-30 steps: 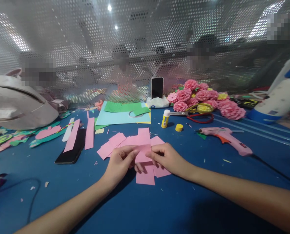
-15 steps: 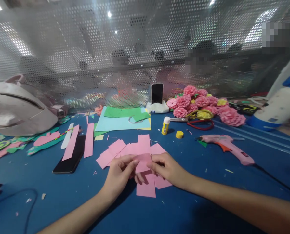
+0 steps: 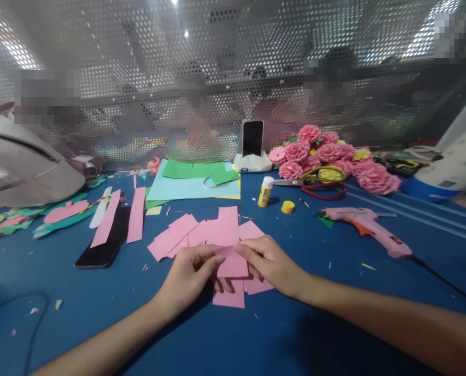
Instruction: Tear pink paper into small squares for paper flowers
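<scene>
A small pink paper piece (image 3: 233, 264) is pinched between both hands just above the blue table (image 3: 256, 339). My left hand (image 3: 189, 274) grips its left edge with thumb and fingers closed. My right hand (image 3: 270, 261) pinches its upper right edge. Under and behind the hands lie several loose pink paper rectangles (image 3: 201, 232), fanned out toward the left.
A black phone (image 3: 105, 245) under pink strips (image 3: 137, 222) lies at left. A glue stick (image 3: 265, 191), its yellow cap (image 3: 288, 207), scissors (image 3: 315, 184), a pink glue gun (image 3: 366, 224) and pink paper flowers (image 3: 327, 156) are at right. Green and blue sheets (image 3: 194, 183) sit behind.
The view has shifted slightly. Both hands keep hold of the pink piece and have worked it a little; it now shows more flat face between the fingers.
</scene>
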A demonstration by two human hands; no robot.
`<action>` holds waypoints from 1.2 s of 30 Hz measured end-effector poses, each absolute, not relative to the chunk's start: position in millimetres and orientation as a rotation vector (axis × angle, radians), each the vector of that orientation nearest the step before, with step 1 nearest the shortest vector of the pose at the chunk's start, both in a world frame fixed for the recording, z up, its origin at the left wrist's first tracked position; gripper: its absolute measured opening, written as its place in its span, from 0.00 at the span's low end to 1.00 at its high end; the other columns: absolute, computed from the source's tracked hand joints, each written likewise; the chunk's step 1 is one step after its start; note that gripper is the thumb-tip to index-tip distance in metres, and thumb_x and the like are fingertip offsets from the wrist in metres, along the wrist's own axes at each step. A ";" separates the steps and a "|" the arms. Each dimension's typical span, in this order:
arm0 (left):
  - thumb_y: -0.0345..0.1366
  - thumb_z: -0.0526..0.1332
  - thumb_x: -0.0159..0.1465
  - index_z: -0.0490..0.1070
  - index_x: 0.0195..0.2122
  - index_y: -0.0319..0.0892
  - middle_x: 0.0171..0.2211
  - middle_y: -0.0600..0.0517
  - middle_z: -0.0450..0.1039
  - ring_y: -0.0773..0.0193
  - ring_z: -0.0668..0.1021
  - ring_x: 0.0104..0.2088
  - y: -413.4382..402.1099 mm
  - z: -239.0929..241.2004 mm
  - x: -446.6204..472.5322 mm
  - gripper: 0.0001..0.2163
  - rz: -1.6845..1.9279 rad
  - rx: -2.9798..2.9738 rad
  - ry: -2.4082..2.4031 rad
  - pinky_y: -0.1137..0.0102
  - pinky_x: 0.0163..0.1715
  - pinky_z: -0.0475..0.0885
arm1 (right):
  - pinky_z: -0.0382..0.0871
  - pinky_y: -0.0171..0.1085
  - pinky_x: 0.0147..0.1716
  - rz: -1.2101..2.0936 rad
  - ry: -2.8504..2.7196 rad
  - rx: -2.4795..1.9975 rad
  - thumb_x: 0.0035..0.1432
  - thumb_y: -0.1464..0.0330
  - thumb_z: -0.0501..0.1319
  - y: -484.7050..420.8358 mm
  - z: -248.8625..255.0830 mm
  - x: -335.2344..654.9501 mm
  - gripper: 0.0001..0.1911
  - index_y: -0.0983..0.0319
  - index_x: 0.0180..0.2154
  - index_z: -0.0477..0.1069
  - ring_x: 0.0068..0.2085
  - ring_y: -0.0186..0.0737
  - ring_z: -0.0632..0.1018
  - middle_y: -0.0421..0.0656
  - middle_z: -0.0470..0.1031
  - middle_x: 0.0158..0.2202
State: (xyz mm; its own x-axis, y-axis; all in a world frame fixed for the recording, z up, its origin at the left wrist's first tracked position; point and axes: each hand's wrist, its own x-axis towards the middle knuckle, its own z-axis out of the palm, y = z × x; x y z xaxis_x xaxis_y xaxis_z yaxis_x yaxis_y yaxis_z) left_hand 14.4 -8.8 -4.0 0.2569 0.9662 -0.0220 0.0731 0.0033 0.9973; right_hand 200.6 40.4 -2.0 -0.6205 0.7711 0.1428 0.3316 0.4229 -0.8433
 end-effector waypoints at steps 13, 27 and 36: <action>0.39 0.58 0.64 0.69 0.29 0.38 0.18 0.53 0.73 0.64 0.80 0.19 -10.5 -3.6 16.4 0.11 1.036 1.410 1.054 0.74 0.19 0.72 | 0.53 0.33 0.20 1.037 -2.076 -0.940 0.65 0.55 0.51 34.2 2.3 196.9 0.27 0.61 0.17 0.56 0.17 0.29 0.61 0.35 0.58 0.12; 0.39 0.57 0.65 0.66 0.28 0.38 0.17 0.54 0.71 0.64 0.80 0.20 -13.6 -6.6 14.6 0.10 1.054 1.447 1.005 0.75 0.20 0.71 | 0.56 0.32 0.21 0.924 -2.087 -0.895 0.65 0.58 0.51 32.2 -1.6 198.6 0.29 0.62 0.14 0.57 0.17 0.28 0.62 0.35 0.59 0.12; 0.40 0.60 0.63 0.68 0.29 0.39 0.16 0.59 0.65 0.66 0.79 0.19 -12.8 -3.0 13.1 0.10 1.158 1.406 1.092 0.77 0.18 0.67 | 0.55 0.30 0.17 1.046 -2.093 -0.937 0.60 0.53 0.57 30.5 0.3 195.5 0.27 0.62 0.16 0.60 0.14 0.27 0.63 0.34 0.61 0.12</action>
State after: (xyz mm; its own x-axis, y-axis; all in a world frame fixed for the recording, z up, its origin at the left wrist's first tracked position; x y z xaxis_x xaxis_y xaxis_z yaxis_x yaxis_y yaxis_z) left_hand 13.1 -12.8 -3.0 0.1429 0.9832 0.1135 0.0555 -0.1224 0.9909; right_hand 195.5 30.5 0.3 -0.5630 0.8010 0.2037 0.3182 0.4375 -0.8411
